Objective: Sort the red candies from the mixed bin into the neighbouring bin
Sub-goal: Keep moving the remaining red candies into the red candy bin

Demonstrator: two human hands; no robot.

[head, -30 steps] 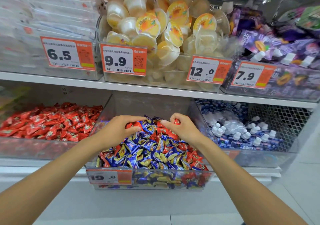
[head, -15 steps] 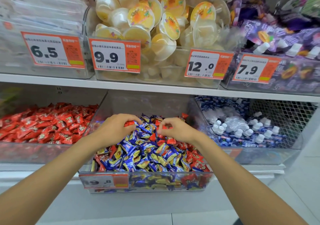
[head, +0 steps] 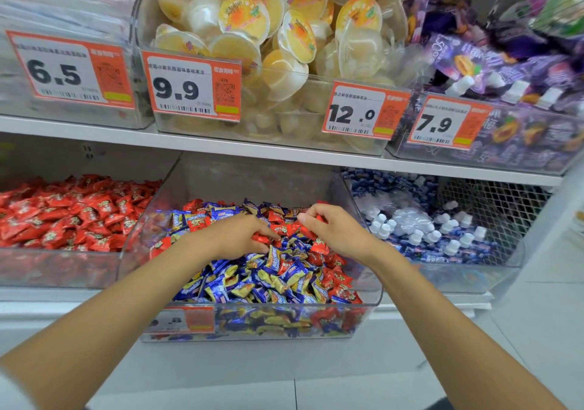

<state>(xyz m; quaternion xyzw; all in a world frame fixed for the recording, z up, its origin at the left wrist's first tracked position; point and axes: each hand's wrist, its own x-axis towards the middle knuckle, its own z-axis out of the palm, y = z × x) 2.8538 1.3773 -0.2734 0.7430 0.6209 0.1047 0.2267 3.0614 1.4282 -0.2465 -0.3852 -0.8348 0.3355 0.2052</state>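
Red candies (head: 338,286) were mixed all through the mixed bin (head: 284,324), tangled up with the blue-and-yellow candies (head: 252,280) and thickest along the right side and toward the back. Closest to me was the bin's clear front wall, with a price tag (head: 189,318) clipped on it.

A bit further in, both hands were down in the pile. The left hand (head: 237,239) had its fingers curled over and pinching a red wrapper. The right hand (head: 338,232) was curled too, with red showing at the fingertips, so I'd guess it held one or two.

My take is that these things are super light and the crinkly wrappers look slick, so a loose scoop would drag blue ones along. Pinching one by the flat sealed end or across the middle seemed the safest bet. Nothing about them looked fragile.

Just beside it on the left sat the neighbouring bin (head: 63,270), already heaped with red candies. On the right were capped pouches (head: 426,229). Further back and up, the shelf (head: 221,147) carried jelly cups (head: 252,30).
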